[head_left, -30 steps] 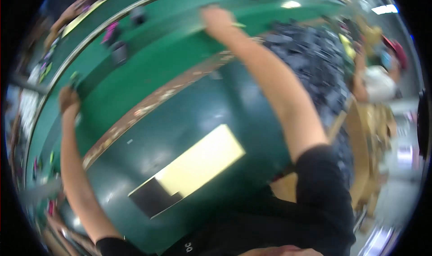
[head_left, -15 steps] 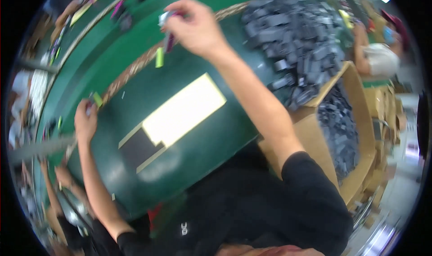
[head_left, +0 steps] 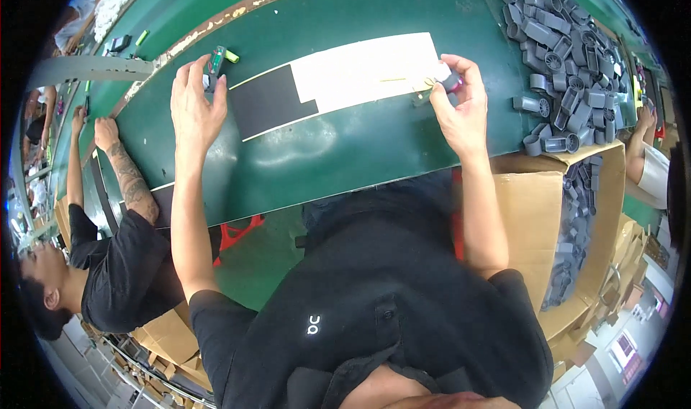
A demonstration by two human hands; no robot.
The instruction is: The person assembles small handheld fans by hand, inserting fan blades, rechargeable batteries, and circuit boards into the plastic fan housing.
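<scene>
My left hand (head_left: 198,107) is closed on a small device part with a green circuit board (head_left: 217,59), at the left of the green table. A yellow-green cylinder (head_left: 231,56), like a battery cell, sticks out beside the board. My right hand (head_left: 463,107) pinches a small white and magenta part (head_left: 452,82) over the right end of a white strip (head_left: 363,67). A small grey piece (head_left: 425,100) shows under those fingers, partly hidden. A black patch (head_left: 272,103) adjoins the strip's left end.
Grey plastic housings (head_left: 568,64) lie heaped at the table's right. A cardboard box (head_left: 529,215) with more of them stands below. A metal bar (head_left: 93,69) crosses at the upper left. Another person (head_left: 122,258) works at my left; a further person's arm (head_left: 640,146) shows at the right.
My view has turned and sharpened. My right hand has come down from the belt side to the white strip. My left hand still holds its piece near the yellow-green cylinder.
</scene>
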